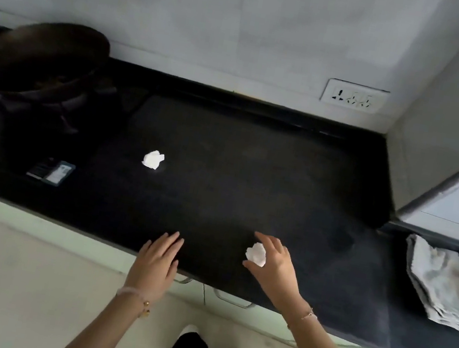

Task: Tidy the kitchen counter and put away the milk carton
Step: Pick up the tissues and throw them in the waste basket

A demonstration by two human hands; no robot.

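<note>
Two crumpled white paper balls lie on the black kitchen counter (239, 160). One paper ball (153, 159) rests alone in the middle left of the counter. The other paper ball (256, 253) is near the front edge, with the fingers of my right hand (273, 264) curled around it. My left hand (157, 259) lies flat on the counter's front edge, fingers together, holding nothing. No milk carton is in view.
A dark pan (44, 57) sits on a stove at the back left. A small dark box (51, 171) lies near the front left. A folded grey cloth (449, 286) lies at the right. A wall socket (355, 96) is behind; drawer handles (234, 300) run below the counter.
</note>
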